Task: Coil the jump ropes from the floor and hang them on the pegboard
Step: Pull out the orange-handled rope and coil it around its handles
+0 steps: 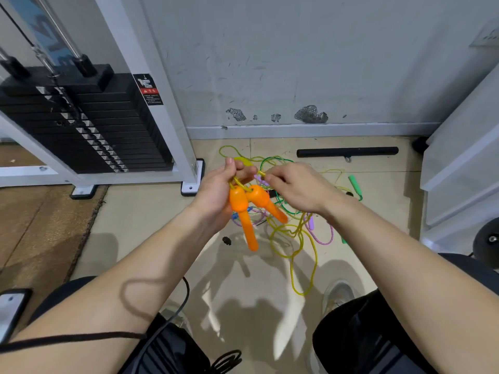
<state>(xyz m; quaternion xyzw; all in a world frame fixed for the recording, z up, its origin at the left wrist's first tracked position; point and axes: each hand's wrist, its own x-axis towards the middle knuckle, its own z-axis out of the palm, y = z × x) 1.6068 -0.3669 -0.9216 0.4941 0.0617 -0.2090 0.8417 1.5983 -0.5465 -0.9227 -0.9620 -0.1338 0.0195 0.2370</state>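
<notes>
Head view, left fingers clamped on yellow rope, right fingers pinching it, floor tangle partly hidden

Bright, even light is falling from overhead, and the person's arms are casting soft, overlapping shadows on the tiled floor toward its near edge. Wide-angle distortion is bowing the skirting board and tilting the white machine frame; detail is softening toward the corners.
</notes>
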